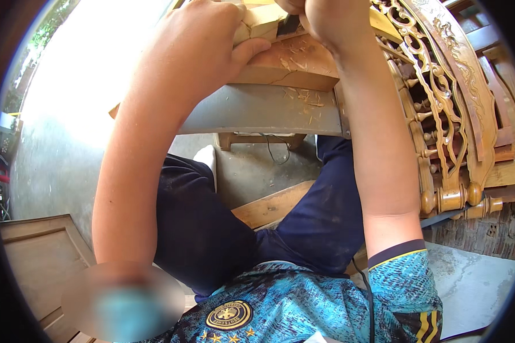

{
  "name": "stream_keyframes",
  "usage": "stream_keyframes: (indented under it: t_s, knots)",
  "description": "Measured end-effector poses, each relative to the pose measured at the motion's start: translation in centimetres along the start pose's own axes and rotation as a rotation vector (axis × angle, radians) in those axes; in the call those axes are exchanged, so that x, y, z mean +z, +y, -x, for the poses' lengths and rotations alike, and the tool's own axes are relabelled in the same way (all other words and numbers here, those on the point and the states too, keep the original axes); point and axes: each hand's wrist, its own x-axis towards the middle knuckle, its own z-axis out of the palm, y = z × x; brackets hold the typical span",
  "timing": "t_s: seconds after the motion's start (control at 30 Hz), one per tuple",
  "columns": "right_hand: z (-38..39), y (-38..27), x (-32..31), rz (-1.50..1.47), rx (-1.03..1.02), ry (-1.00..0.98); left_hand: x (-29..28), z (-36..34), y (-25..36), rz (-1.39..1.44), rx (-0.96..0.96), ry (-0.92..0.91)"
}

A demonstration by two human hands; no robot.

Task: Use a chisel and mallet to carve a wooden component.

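Note:
At the top edge of the head view, my left hand (pixel 203 37) is closed over a pale block of wood (pixel 264 18), its thumb stretched along the near side. My right hand (pixel 335 23) is closed just to the right of that block. Below its fingers shows a short dark flat piece (pixel 289 24), perhaps part of a tool; the rest is cut off by the frame. Under both hands lies a reddish-brown board (pixel 297 54) strewn with wood shavings. It rests on a grey bench surface (pixel 240 108), where more shavings lie.
Carved, varnished wooden openwork panels (pixel 440 103) lean close at the right. A panelled wooden door (pixel 46 257) lies at the lower left. Beneath the bench stand a low wooden stool (pixel 232 141) and a dark cable (pixel 274 151). A plank (pixel 274 203) lies between my legs.

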Motion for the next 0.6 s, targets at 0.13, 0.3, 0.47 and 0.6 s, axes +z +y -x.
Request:
stream_keyframes:
  t_s: [0.13,0.3,0.47,0.6]
  knots:
    - [-0.3,0.0,-1.9,-0.082,-0.187,-0.107,-0.7,-0.4,0.1,0.077,-0.035,-0.084]
    - [-0.4,-0.5,-2.3,-0.160,-0.172,-0.147,-1.0,-0.5,1.0,0.101,-0.172,-0.129]
    - [-0.2,-0.9,-2.0,-0.115,-0.146,-0.266,-0.3,0.4,1.3,0.020,-0.071,-0.048]
    - [-0.3,-0.9,-2.2,-0.100,-0.054,-0.200,0.5,0.7,0.9,-0.005,-0.085,-0.009]
